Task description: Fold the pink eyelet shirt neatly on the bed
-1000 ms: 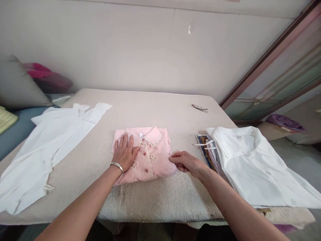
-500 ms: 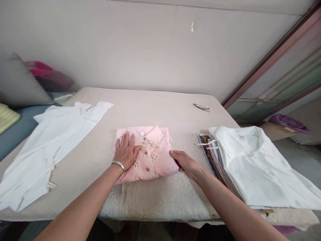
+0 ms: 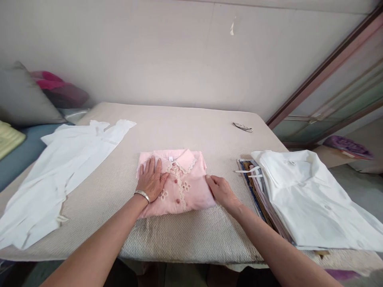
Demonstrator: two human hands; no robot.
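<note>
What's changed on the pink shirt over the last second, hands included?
The right hand stopped pinching the pink shirt's right edge and now lies flat against that side. The left hand stayed pressed flat on the shirt's left half. The shirt, the spread white garment on the left and the clothes stack on the right kept their places.

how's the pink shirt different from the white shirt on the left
The pink shirt is folded into a compact rectangle under both hands; the white shirt on the left lies spread out, untouched. The pink shirt shows lace trim and buttons; the white shirt looks plain. Both rest on the table.
</note>
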